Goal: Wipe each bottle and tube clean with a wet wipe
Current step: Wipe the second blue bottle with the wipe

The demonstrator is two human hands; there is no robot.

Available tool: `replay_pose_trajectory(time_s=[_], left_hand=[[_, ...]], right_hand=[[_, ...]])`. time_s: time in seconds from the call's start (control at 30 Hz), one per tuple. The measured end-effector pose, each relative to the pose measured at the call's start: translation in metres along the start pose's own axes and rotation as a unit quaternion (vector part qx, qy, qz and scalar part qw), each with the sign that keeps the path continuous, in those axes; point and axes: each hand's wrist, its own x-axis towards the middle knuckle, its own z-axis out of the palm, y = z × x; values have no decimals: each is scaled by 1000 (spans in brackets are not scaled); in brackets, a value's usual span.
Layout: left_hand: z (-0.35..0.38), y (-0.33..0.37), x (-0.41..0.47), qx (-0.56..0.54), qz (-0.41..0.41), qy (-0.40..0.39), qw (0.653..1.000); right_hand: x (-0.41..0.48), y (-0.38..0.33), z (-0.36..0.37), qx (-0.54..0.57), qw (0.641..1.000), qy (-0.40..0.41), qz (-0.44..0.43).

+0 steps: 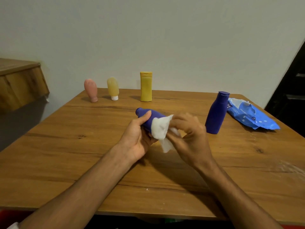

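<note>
My left hand (137, 138) grips a small blue bottle (151, 119) above the table's middle, cap pointing away and to the left. My right hand (189, 138) pinches a white wet wipe (160, 129) and holds it against the bottle's lower end. A second, larger blue bottle (216, 113) stands upright to the right. Along the far edge stand a yellow bottle (146, 86), a pale yellow tube (113, 88) on its white cap, and a pink tube (91, 90) on its cap.
A blue wet-wipe pack (250, 116) lies open at the far right of the wooden table (66, 146), just behind the larger blue bottle. A wooden shelf (18, 83) juts out at the left. A dark door frame stands at the far right.
</note>
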Motion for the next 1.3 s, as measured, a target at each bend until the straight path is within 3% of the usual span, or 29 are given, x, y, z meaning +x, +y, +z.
replay_pose_trajectory(time_s=[0.1, 0.23, 0.4, 0.53, 0.6, 0.77, 0.87, 1.0, 1.17, 1.3], left_hand=[[-1, 2, 0, -5, -19, -6, 1000], [-1, 0, 3, 0, 15, -4, 1000], [-5, 2, 5, -10, 4, 8, 1000], [-3, 2, 6, 11, 45, 7, 999], [-2, 1, 6, 15, 46, 15, 999], [-2, 0, 5, 1, 26, 8, 1000], [-2, -1, 3, 1, 13, 1, 1000], [-1, -1, 2, 17, 36, 0, 999], [-3, -2, 3, -8, 6, -12, 1000], [-3, -1, 3, 4, 19, -24, 1000]], right_hand=[[-1, 0, 2, -13, 999, -45, -25], [0, 1, -2, -10, 999, 48, 20], [-1, -1, 0, -5, 999, -49, 3], [5, 7, -11, 54, 989, 69, 119], [6, 7, -13, 70, 985, 82, 136], [3, 1, -5, 65, 996, -3, 65], [0, 1, 1, 26, 1000, -7, 7], [1, 2, -2, -18, 997, 62, 35], [0, 1, 0, 11, 1000, -1, -5], [1, 2, -2, -6, 999, 39, 27]])
